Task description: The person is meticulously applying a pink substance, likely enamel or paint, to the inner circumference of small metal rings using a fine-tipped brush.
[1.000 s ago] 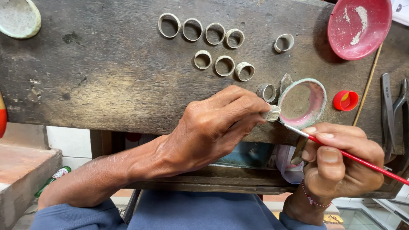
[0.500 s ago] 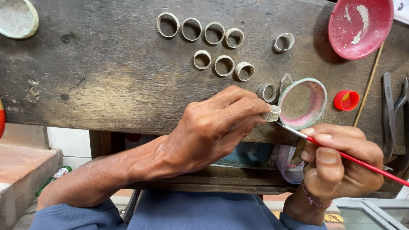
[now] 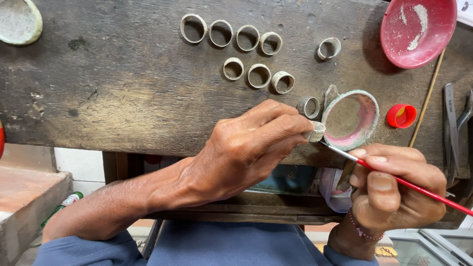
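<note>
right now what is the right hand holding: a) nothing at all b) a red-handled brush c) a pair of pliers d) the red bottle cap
b: the right hand grips a thin red-handled brush whose tip meets the ring pinched in the left hand; the pliers and the red cap lie untouched on the bench.

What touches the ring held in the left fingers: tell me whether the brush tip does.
Touching. The head view shows the brush tip meeting the ring pinched by the left hand, with no gap between them.
</note>
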